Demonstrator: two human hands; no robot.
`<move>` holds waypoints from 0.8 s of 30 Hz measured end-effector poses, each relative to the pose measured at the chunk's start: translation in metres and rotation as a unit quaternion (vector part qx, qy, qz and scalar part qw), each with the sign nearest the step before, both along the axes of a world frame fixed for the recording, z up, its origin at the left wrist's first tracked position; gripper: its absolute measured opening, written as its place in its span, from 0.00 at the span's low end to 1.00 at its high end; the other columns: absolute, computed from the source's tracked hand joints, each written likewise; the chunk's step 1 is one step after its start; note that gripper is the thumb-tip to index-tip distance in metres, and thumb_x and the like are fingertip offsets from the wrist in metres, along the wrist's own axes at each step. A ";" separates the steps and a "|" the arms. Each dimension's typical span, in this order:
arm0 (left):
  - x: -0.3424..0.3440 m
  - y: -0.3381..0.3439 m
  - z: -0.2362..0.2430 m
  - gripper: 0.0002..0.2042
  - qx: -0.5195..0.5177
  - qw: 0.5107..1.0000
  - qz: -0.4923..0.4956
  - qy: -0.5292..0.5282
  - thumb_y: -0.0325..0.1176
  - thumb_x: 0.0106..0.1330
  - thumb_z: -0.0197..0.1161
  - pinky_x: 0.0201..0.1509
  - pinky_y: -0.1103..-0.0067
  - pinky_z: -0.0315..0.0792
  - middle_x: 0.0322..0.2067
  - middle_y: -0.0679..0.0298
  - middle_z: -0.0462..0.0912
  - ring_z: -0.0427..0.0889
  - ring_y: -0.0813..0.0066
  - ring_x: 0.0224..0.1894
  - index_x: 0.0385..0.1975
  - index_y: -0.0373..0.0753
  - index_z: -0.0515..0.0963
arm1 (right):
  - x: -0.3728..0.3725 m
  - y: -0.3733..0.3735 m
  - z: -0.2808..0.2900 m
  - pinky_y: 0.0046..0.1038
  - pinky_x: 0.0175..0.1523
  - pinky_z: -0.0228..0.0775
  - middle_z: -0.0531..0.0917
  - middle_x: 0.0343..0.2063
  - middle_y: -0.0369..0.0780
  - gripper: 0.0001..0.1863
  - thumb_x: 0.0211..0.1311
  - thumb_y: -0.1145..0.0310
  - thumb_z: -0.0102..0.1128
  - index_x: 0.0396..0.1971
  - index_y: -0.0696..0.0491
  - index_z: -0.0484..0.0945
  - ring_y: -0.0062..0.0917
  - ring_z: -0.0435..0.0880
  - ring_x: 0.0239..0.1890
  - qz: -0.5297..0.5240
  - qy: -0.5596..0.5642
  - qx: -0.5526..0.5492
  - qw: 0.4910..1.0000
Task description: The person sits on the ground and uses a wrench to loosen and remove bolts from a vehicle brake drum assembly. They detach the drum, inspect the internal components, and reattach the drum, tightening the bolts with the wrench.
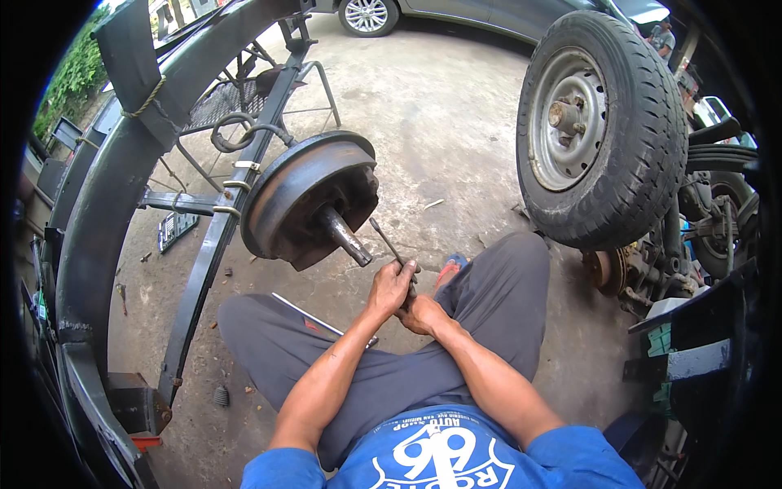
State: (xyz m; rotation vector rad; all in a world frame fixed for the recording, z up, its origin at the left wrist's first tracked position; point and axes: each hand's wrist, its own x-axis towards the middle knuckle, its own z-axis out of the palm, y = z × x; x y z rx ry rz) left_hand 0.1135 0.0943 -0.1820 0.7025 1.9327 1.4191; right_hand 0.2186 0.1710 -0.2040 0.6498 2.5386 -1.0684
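Between my knees my left hand (391,287) is closed around a thin dark rod-like tool (386,239), whose small rounded tip points up toward the spindle. Pressed just below it, my right hand (422,314) is closed on the tool's lower end, which the fingers mostly hide. In front of me sits a rusty, dark brake drum (273,183) with a bare metal spindle (346,236) sticking out toward me. The tool tip is near the spindle but appears apart from it. Across my left thigh lies a long silver bar (314,316).
A black steel frame (90,220) runs along the left, with cable ties and rope on it. At right stands a wheel with tyre (652,130), above a brake disc (604,269). An open tool case (175,228) lies on the concrete. A parked car (464,12) is behind.
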 end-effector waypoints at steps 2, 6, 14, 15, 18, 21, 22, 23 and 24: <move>-0.012 -0.007 -0.007 0.19 -0.046 0.995 0.011 0.089 0.45 0.72 0.56 0.33 0.70 0.76 0.25 0.56 0.83 0.85 0.65 0.26 0.37 0.30 0.81 | 0.003 -0.002 0.003 0.45 0.57 0.73 0.85 0.45 0.53 0.18 0.64 0.61 0.57 0.49 0.55 0.81 0.52 0.81 0.53 -0.044 -0.006 0.008 0.999; -0.039 -0.024 -0.036 0.21 -0.153 0.959 0.011 0.240 0.45 0.66 0.57 0.41 0.64 0.78 0.30 0.48 0.86 0.87 0.54 0.33 0.37 0.28 0.82 | 0.005 -0.001 0.016 0.55 0.61 0.66 0.84 0.50 0.50 0.17 0.65 0.61 0.56 0.49 0.52 0.82 0.53 0.75 0.61 -0.070 -0.073 0.071 0.992; -0.072 -0.061 -0.109 0.18 -0.435 0.900 0.038 -0.013 0.37 0.62 0.56 0.33 0.66 0.80 0.36 0.46 0.88 0.88 0.56 0.27 0.33 0.25 0.84 | 0.000 0.003 0.043 0.49 0.53 0.72 0.86 0.42 0.52 0.15 0.67 0.60 0.56 0.46 0.54 0.81 0.48 0.84 0.50 -0.084 -0.032 0.100 0.991; -0.071 -0.066 -0.120 0.17 -0.440 0.897 0.015 -0.047 0.36 0.63 0.55 0.39 0.66 0.80 0.39 0.46 0.87 0.88 0.57 0.33 0.38 0.26 0.84 | -0.002 0.003 0.045 0.48 0.52 0.73 0.86 0.41 0.53 0.15 0.67 0.60 0.56 0.46 0.55 0.80 0.49 0.85 0.48 -0.115 -0.004 0.082 0.990; -0.065 -0.071 -0.144 0.18 -0.485 0.870 -0.041 -0.076 0.33 0.65 0.54 0.51 0.67 0.79 0.48 0.48 0.85 0.88 0.58 0.45 0.50 0.29 0.82 | -0.009 0.005 0.057 0.41 0.41 0.73 0.82 0.27 0.49 0.15 0.70 0.60 0.56 0.40 0.59 0.75 0.42 0.84 0.34 -0.201 0.160 0.002 0.966; -0.058 -0.066 -0.123 0.20 -0.533 0.837 -0.124 0.011 0.35 0.67 0.56 0.54 0.66 0.78 0.53 0.48 0.83 0.87 0.57 0.50 0.56 0.34 0.80 | -0.017 0.010 0.077 0.31 0.33 0.70 0.76 0.21 0.39 0.13 0.72 0.61 0.56 0.35 0.58 0.73 0.26 0.76 0.24 -0.283 0.277 -0.105 0.912; -0.056 -0.065 -0.101 0.20 -0.547 0.821 -0.153 0.057 0.37 0.67 0.57 0.56 0.66 0.77 0.53 0.48 0.83 0.86 0.57 0.52 0.56 0.35 0.79 | -0.018 0.013 0.086 0.30 0.32 0.70 0.76 0.21 0.38 0.13 0.73 0.61 0.55 0.35 0.57 0.73 0.23 0.76 0.24 -0.299 0.321 -0.145 0.887; -0.052 -0.062 -0.073 0.21 -0.558 0.801 -0.193 0.098 0.39 0.68 0.58 0.57 0.66 0.77 0.53 0.48 0.83 0.85 0.56 0.53 0.57 0.36 0.79 | -0.019 0.017 0.095 0.28 0.30 0.69 0.76 0.22 0.36 0.13 0.74 0.62 0.55 0.34 0.56 0.73 0.20 0.75 0.23 -0.322 0.349 -0.177 0.862; -0.049 -0.063 -0.039 0.22 -0.458 0.862 -0.178 0.126 0.43 0.68 0.60 0.58 0.66 0.76 0.53 0.46 0.83 0.84 0.55 0.54 0.57 0.36 0.79 | -0.019 0.023 0.105 0.23 0.29 0.68 0.76 0.22 0.34 0.12 0.75 0.62 0.54 0.33 0.54 0.73 0.15 0.74 0.23 -0.335 0.376 -0.173 0.846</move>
